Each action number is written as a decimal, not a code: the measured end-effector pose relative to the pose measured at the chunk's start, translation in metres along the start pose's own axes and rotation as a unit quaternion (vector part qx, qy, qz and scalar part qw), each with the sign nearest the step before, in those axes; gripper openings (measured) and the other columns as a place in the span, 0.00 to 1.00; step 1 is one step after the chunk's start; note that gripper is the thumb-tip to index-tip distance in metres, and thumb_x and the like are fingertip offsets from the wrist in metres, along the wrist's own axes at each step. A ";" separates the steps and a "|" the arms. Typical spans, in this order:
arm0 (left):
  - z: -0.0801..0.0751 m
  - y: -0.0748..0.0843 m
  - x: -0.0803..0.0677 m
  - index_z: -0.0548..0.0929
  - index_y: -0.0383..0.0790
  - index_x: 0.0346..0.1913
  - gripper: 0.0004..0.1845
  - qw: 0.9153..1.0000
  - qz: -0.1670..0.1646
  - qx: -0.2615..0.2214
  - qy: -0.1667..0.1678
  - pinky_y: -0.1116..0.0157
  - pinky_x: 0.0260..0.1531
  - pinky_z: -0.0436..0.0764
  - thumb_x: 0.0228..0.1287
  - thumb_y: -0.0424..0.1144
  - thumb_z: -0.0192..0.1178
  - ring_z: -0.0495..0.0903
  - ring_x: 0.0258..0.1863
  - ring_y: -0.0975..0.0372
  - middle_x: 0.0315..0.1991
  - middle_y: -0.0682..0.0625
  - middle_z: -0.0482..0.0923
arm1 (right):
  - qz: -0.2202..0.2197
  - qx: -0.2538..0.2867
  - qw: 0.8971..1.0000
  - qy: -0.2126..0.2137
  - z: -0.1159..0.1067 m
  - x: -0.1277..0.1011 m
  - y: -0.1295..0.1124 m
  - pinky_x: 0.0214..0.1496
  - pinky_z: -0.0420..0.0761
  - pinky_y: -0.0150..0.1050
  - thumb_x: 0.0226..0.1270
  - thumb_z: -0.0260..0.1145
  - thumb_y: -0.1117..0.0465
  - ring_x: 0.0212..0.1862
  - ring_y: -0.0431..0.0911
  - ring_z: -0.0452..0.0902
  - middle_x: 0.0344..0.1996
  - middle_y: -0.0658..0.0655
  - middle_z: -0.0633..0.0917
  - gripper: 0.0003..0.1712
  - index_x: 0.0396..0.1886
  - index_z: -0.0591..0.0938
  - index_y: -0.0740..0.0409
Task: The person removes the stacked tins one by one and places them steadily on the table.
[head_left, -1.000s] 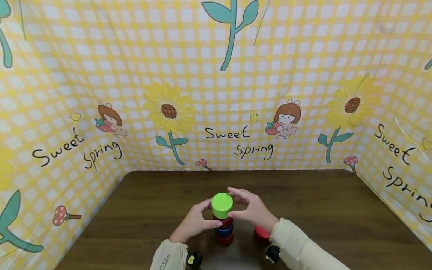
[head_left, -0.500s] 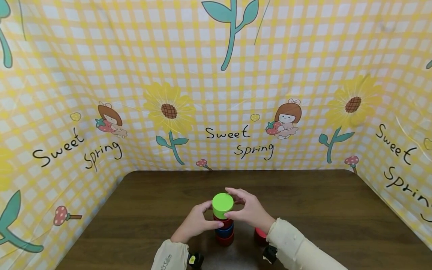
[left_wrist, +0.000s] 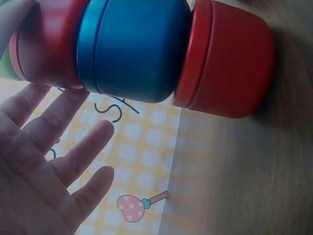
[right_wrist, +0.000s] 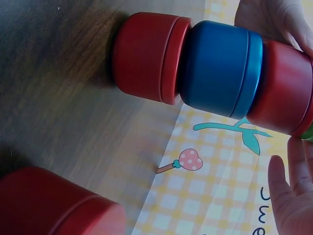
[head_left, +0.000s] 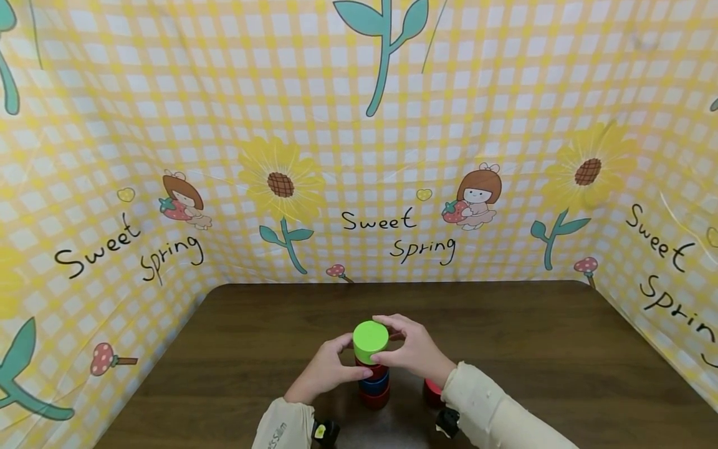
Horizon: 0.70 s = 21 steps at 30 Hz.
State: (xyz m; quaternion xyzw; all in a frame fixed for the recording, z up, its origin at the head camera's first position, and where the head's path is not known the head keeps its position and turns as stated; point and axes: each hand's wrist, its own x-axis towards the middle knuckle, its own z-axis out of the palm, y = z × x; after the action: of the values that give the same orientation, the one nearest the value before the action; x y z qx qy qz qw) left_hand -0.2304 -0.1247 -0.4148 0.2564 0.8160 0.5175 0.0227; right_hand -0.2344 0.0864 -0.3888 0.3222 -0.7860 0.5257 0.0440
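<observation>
Lidded round canisters stand in a stack on the table: a red canister (left_wrist: 230,58) at the bottom, a blue canister (right_wrist: 215,68) above it, another red canister (right_wrist: 286,88), and a green canister (head_left: 370,340) on top. My left hand (head_left: 322,372) holds the upper red canister between thumb and fingertips; its lower fingers spread free in the left wrist view. From the other side, my right hand (head_left: 417,348) pinches the green canister near the top of the stack. In the right wrist view only a sliver of green shows at the edge.
A separate red canister (right_wrist: 54,205) stands right of the stack, partly hidden by the right wrist in the head view. The dark wooden table (head_left: 252,337) is bordered by a yellow checked cloth (head_left: 370,162) at the back and both sides.
My right hand has shifted slightly left, with its thumb and fingers further round the green canister. The stack and my left hand stay almost the same.
</observation>
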 end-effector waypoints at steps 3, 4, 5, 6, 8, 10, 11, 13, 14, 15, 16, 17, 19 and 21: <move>0.000 0.000 -0.001 0.76 0.28 0.56 0.28 1.000 0.002 -0.001 0.000 0.40 0.54 0.68 0.56 0.41 0.70 0.76 0.50 0.48 0.48 0.42 0.81 | 0.004 0.003 1.000 -0.003 -0.001 0.000 -0.001 0.49 0.79 0.49 0.55 0.74 0.62 0.45 0.46 0.78 0.47 0.60 0.81 0.32 0.59 0.76 0.68; 0.000 0.000 -0.001 0.76 0.28 0.57 0.28 1.000 0.003 -0.001 0.000 0.40 0.54 0.68 0.56 0.40 0.70 0.76 0.50 0.47 0.48 0.42 0.81 | 0.006 0.005 1.000 -0.005 -0.001 0.000 -0.002 0.49 0.79 0.49 0.55 0.74 0.62 0.45 0.46 0.78 0.47 0.60 0.81 0.32 0.59 0.76 0.68; 0.000 0.000 -0.001 0.76 0.28 0.57 0.28 1.000 0.004 -0.001 0.000 0.40 0.54 0.68 0.56 0.40 0.70 0.77 0.50 0.47 0.48 0.41 0.81 | 0.008 0.008 1.000 -0.006 -0.001 -0.001 -0.002 0.49 0.79 0.49 0.55 0.74 0.62 0.45 0.47 0.78 0.48 0.60 0.81 0.32 0.59 0.76 0.68; 0.000 0.000 -0.001 0.76 0.28 0.57 0.28 1.000 0.005 -0.001 0.000 0.39 0.54 0.68 0.56 0.40 0.70 0.77 0.50 0.47 0.48 0.41 0.81 | 0.010 0.010 1.000 -0.008 -0.001 -0.001 -0.003 0.49 0.79 0.50 0.56 0.74 0.61 0.45 0.47 0.78 0.48 0.60 0.81 0.32 0.59 0.76 0.68; 0.001 0.000 -0.002 0.76 0.28 0.57 0.28 1.000 0.007 -0.002 0.000 0.39 0.53 0.68 0.56 0.39 0.70 0.77 0.50 0.46 0.48 0.41 0.81 | 0.013 0.016 1.000 -0.011 -0.001 -0.002 -0.003 0.49 0.78 0.52 0.56 0.74 0.61 0.45 0.47 0.77 0.49 0.61 0.81 0.32 0.59 0.76 0.68; 0.001 0.000 -0.001 0.76 0.28 0.57 0.28 1.000 0.006 -0.002 -0.001 0.39 0.53 0.68 0.56 0.39 0.70 0.77 0.50 0.47 0.47 0.41 0.81 | 0.014 0.016 1.000 -0.011 -0.002 -0.002 -0.003 0.49 0.78 0.51 0.56 0.74 0.62 0.45 0.48 0.77 0.49 0.61 0.81 0.31 0.59 0.76 0.68; 0.001 0.000 -0.001 0.76 0.28 0.58 0.29 1.000 0.004 -0.003 -0.001 0.39 0.53 0.68 0.56 0.39 0.70 0.77 0.50 0.47 0.47 0.42 0.81 | 0.014 0.016 1.000 -0.011 -0.002 -0.002 -0.004 0.49 0.78 0.50 0.56 0.74 0.62 0.45 0.48 0.77 0.49 0.61 0.81 0.32 0.59 0.76 0.68; 0.000 0.001 -0.001 0.75 0.28 0.58 0.29 1.000 0.000 -0.004 -0.002 0.39 0.54 0.67 0.57 0.40 0.70 0.77 0.50 0.48 0.47 0.42 0.81 | 0.014 0.013 1.000 -0.009 -0.003 -0.003 -0.004 0.49 0.79 0.47 0.56 0.74 0.62 0.45 0.48 0.77 0.48 0.60 0.81 0.31 0.59 0.76 0.68; 0.000 0.001 -0.001 0.75 0.28 0.59 0.30 1.000 -0.003 -0.006 -0.003 0.39 0.54 0.67 0.57 0.40 0.70 0.77 0.50 0.48 0.47 0.42 0.81 | 0.015 0.012 1.000 -0.008 -0.003 -0.003 -0.004 0.49 0.79 0.46 0.55 0.74 0.62 0.45 0.48 0.77 0.48 0.60 0.81 0.31 0.59 0.76 0.68; -0.001 0.002 -0.001 0.75 0.28 0.60 0.30 1.000 -0.008 -0.009 -0.004 0.39 0.55 0.67 0.57 0.40 0.70 0.77 0.50 0.49 0.47 0.43 0.81 | 0.015 0.011 1.000 -0.006 -0.004 -0.003 -0.004 0.49 0.79 0.45 0.55 0.74 0.61 0.45 0.47 0.77 0.48 0.59 0.81 0.32 0.59 0.76 0.67; -0.001 0.003 0.000 0.74 0.28 0.60 0.30 1.000 -0.011 -0.011 -0.005 0.40 0.55 0.67 0.57 0.40 0.70 0.77 0.50 0.49 0.47 0.43 0.81 | 0.015 0.010 1.000 -0.005 -0.004 -0.002 -0.004 0.49 0.79 0.44 0.55 0.75 0.61 0.45 0.47 0.77 0.48 0.59 0.81 0.32 0.59 0.77 0.67; -0.001 0.004 0.000 0.74 0.29 0.60 0.31 1.000 -0.015 -0.012 -0.005 0.40 0.55 0.67 0.57 0.40 0.70 0.77 0.50 0.50 0.47 0.44 0.81 | 0.016 0.010 1.000 -0.003 -0.005 -0.002 -0.004 0.49 0.79 0.44 0.55 0.75 0.61 0.45 0.47 0.77 0.48 0.58 0.81 0.32 0.58 0.77 0.66; -0.002 0.005 0.000 0.73 0.29 0.61 0.31 1.000 -0.021 -0.013 -0.008 0.40 0.55 0.67 0.57 0.41 0.70 0.77 0.50 0.51 0.46 0.45 0.81 | 0.017 0.010 1.000 0.000 -0.006 -0.003 -0.003 0.49 0.79 0.43 0.54 0.75 0.61 0.45 0.46 0.77 0.48 0.58 0.81 0.31 0.58 0.77 0.65; -0.002 0.005 0.000 0.73 0.28 0.62 0.32 1.000 -0.025 -0.009 -0.008 0.40 0.55 0.67 0.57 0.41 0.69 0.77 0.49 0.51 0.45 0.46 0.81 | 0.014 0.009 1.000 0.003 -0.007 -0.004 -0.002 0.49 0.79 0.43 0.54 0.75 0.61 0.45 0.47 0.77 0.47 0.58 0.81 0.31 0.58 0.77 0.66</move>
State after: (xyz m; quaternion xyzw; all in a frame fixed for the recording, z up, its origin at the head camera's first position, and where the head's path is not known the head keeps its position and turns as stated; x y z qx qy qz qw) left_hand -0.2286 -0.1247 -0.4098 0.2400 0.8171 0.5222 0.0449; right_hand -0.2320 0.0934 -0.3857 0.3100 -0.7855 0.5345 0.0356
